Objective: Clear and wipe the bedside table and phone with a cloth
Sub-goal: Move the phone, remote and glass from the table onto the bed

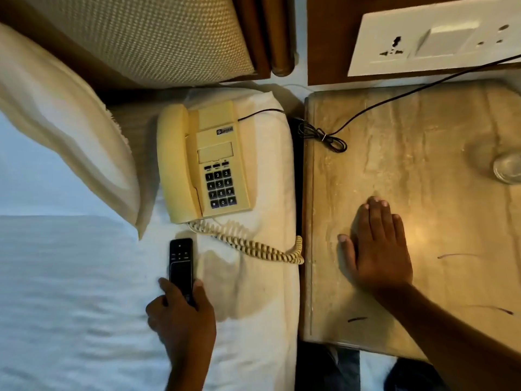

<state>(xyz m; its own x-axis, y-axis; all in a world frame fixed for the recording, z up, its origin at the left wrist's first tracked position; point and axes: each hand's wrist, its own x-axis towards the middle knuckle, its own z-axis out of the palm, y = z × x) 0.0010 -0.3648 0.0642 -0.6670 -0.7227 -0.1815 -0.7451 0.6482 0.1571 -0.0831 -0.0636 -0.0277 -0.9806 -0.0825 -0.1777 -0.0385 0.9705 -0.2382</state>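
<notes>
The cream corded phone [210,162] lies on the white bed [70,292], close to the mattress edge, with its coiled cord [253,246] trailing toward the table. My left hand [183,317] grips the lower end of a black remote [181,266] that rests on the sheet just below the phone. The bedside table [423,165] has a beige marble top. On it my right hand [375,246] lies flat, palm down, fingers together, holding nothing. I see no cloth anywhere.
A clear glass [509,167] stands at the table's right edge. A thin black cable [366,114] with a bundled loop crosses the table's back left corner. A white socket plate [434,43] is on the wall behind. A pillow [64,136] lies left of the phone.
</notes>
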